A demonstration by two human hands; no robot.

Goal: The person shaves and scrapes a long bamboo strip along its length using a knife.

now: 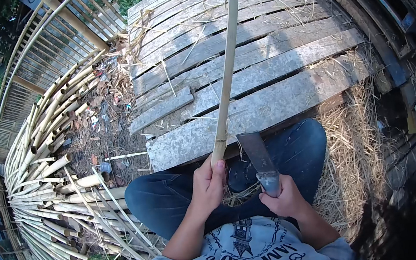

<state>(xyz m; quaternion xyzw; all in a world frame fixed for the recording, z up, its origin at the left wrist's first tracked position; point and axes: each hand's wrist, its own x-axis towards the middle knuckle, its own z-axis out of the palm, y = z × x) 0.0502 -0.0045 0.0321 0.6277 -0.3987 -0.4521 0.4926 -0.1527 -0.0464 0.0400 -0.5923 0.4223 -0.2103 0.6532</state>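
Observation:
My left hand [208,183] is wrapped round the near end of a long bamboo strip [227,79]. The strip slants up and away over the wooden slats, its far end running out of the top of the view. In my right hand [284,197] is the grey handle of a machete [257,152], its broad dark blade pointing forward and a little left. Blade and strip are apart, with the blade just right of the strip's near end. Both hands are above my lap, between my crossed legs in blue jeans.
A weathered slatted platform [269,76] lies in front of my knees, with a loose board [162,111] and thin shavings on it. Many bamboo poles [67,184] are piled on the left. Straw-like shavings [351,147] cover the ground at right. A bamboo fence [55,42] stands behind.

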